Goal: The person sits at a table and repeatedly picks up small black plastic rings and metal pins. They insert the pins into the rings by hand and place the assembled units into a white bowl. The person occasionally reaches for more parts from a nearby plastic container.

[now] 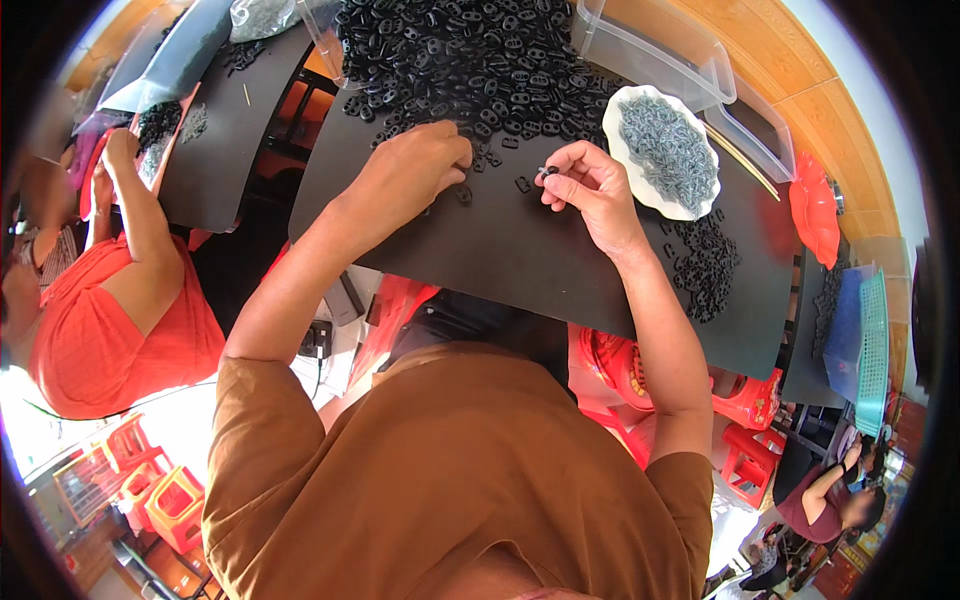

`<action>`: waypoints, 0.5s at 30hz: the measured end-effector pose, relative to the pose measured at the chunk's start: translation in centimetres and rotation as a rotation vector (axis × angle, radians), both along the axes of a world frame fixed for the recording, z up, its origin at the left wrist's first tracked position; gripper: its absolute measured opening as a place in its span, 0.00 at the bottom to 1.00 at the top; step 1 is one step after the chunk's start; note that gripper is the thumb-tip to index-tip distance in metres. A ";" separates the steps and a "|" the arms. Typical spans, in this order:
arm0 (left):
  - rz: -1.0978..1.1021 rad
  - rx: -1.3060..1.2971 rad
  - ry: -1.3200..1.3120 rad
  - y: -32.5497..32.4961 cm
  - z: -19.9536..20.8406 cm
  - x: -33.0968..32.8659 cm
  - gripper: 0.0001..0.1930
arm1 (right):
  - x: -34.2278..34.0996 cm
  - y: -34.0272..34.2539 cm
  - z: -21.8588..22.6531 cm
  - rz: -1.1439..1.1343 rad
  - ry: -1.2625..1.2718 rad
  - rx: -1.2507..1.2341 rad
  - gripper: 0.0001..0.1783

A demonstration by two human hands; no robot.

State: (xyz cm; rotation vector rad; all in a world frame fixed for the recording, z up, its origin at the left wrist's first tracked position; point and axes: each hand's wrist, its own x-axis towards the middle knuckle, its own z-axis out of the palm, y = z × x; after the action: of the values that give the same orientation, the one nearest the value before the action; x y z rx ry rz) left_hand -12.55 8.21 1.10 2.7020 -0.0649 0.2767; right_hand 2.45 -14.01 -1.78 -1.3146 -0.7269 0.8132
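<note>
The left hand (428, 158) curls knuckles-up, its grip hidden, below glossy black ovals (465, 65) heaped at top centre; the right hand (592, 190), thumb and finger together, pinches a small dark piece (549, 171) beside a scalloped white dish (645, 187), upper right.

Right hand (592, 190) pinches a small black piece (550, 171).

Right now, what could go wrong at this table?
The right hand pinches a small dark piece between its fingertips; it could slip and be lost among the loose pieces nearby.
That hand is close beside the white bowl of grey bits; a bump might spill them.
The right forearm is beside the smaller black heap, near the table edge; a sweep could knock some off.
</note>
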 end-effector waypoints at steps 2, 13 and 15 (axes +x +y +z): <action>-0.021 -0.013 -0.009 -0.1 -0.2 -0.2 0.09 | 0.0 0.0 0.0 -0.003 0.003 0.001 0.05; -0.048 0.087 -0.095 -0.1 -1.4 -0.1 0.10 | 0.3 -0.1 -0.1 -0.017 0.061 0.050 0.07; -0.028 0.041 -0.118 0.1 -1.3 0.1 0.10 | 0.0 -0.1 0.3 -0.009 0.120 0.064 0.06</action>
State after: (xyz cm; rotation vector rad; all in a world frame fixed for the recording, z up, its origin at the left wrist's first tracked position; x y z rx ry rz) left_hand -12.48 8.32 -0.21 2.7209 -0.1441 0.4302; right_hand 2.42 -14.13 -1.51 -1.2001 -0.6468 0.8473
